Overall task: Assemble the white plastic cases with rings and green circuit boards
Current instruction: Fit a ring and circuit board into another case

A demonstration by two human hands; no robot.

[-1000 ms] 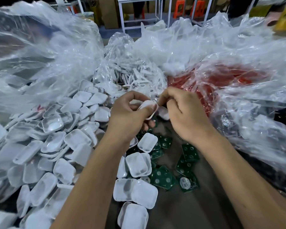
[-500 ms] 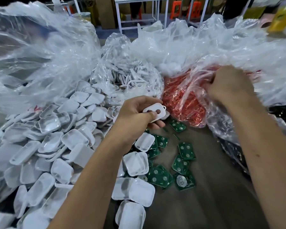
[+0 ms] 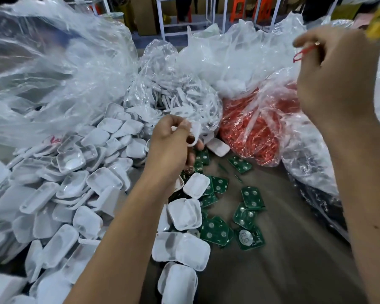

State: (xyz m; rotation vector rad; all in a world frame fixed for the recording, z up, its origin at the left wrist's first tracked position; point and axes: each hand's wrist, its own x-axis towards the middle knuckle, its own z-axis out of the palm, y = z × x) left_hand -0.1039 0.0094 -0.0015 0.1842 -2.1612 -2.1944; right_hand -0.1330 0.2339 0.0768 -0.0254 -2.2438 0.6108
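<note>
The left hand (image 3: 173,143) has its grip clenched round a white plastic case (image 3: 195,132), fingers curled over it and thumb on its top edge, held above the near end of the green circuit boards. The right hand (image 3: 333,69) is raised high at the right, its grip pinching a red ring (image 3: 303,51), a thin loop dangling from the fingertips above the bags.

Below the left hand, green circuit boards (image 3: 215,233) lie scattered on the brown surface (image 3: 283,270), some overlapping, a few white case halves lying on top of them. To the left a large heap of white case halves (image 3: 70,194) spreads across the surface.

Behind the hands stands a clear plastic bag of red rings (image 3: 250,128), its mouth gathered and crumpled. Just left of it, another clear bag (image 3: 173,95) holds narrow white plastic pieces. A big clear bag (image 3: 53,73) billows over the white heap at the left, its contents hard to make out.
</note>
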